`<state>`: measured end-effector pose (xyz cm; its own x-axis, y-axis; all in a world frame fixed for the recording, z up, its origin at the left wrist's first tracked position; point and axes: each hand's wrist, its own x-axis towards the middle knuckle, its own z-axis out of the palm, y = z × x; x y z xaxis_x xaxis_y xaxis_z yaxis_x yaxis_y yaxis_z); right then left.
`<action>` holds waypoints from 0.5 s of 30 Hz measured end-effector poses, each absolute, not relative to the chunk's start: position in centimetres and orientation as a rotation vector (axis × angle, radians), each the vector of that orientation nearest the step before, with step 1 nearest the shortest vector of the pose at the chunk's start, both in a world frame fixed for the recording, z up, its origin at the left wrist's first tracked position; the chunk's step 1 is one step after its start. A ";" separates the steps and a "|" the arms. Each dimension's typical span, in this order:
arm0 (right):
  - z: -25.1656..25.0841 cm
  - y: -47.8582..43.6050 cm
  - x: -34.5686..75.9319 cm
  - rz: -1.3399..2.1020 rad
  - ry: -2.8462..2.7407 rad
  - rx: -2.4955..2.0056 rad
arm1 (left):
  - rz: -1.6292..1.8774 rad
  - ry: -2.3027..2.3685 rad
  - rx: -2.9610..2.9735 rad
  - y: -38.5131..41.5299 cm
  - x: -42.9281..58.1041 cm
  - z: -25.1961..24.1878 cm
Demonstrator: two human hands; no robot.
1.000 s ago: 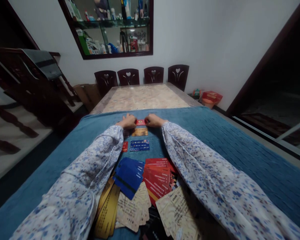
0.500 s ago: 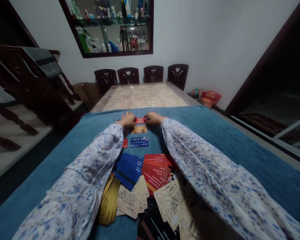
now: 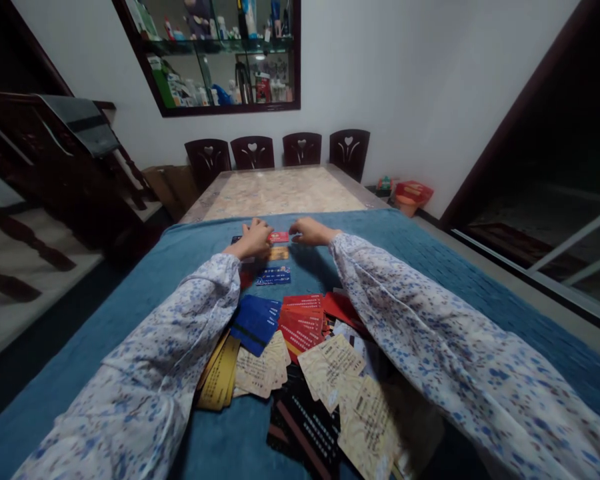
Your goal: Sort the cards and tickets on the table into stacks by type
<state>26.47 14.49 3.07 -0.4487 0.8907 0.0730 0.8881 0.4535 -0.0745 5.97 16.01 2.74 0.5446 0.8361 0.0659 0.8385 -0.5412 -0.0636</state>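
- While both forearms reach across the blue cloth [image 3: 390,247], the left hand [image 3: 255,239] hangs palm down at the far row of cards, half open, fingers loosely bent and a little spread.
- Left fingertips lie at the left edge of a small red card [image 3: 280,237]; whether they press it or only hover, cannot tell.
- Right hand [image 3: 312,231] just right of the same card: half open, fingers curled inward, tips pointing left, a narrow strip of cloth between them and the card.
- Red card flat on the cloth, between the two hands, farthest of its column.
- Next nearer in that column, a gold card [image 3: 280,253], its left part behind the left hand; nearer again, a blue card with white print [image 3: 275,275].
- Dark blue card [image 3: 235,239] shows left of the left hand, mostly covered.
- Near side, fanned groups, overlapping: dark blue cards [image 3: 257,325] to the left, red cards [image 3: 303,321] right of them, gold cards [image 3: 220,377] near left, cream cards [image 3: 263,365] in the middle, black striped cards [image 3: 307,420] nearest, more patterned cream cards [image 3: 367,420] near right, partly shadowed by the right sleeve [image 3: 420,320].
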 end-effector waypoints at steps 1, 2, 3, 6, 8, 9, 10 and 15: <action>3.1 14.0 26.6 0.042 -2.585 -1.597 | -0.061 -1.445 -2.690 15.4 6.1 2.8; 3.2 13.5 26.7 0.047 -2.580 -1.601 | -0.076 -1.430 -2.697 14.8 6.2 2.9; 3.2 13.1 26.9 0.052 -2.578 -1.604 | -0.085 -1.415 -2.708 14.3 6.3 3.0; 3.3 11.6 27.5 0.053 -2.566 -1.596 | -0.103 -1.389 -2.738 12.6 6.8 3.1; 3.4 10.6 28.0 0.051 -2.562 -1.586 | -0.120 -1.356 -2.764 11.4 7.2 3.1; 3.4 10.1 28.2 0.049 -2.563 -1.581 | -0.130 -1.338 -2.772 10.8 7.4 3.1; 3.4 9.5 28.5 0.048 -2.566 -1.577 | -0.141 -1.316 -2.780 10.2 7.7 3.0; 3.7 6.9 29.9 0.017 -2.570 -1.571 | -0.203 -1.233 -2.836 6.9 8.8 2.5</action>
<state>29.95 6.89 3.69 -0.4497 0.8871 0.1044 0.8856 0.4580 -0.0770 8.84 6.95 2.55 0.6752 0.7249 0.1368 0.7304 -0.6829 0.0132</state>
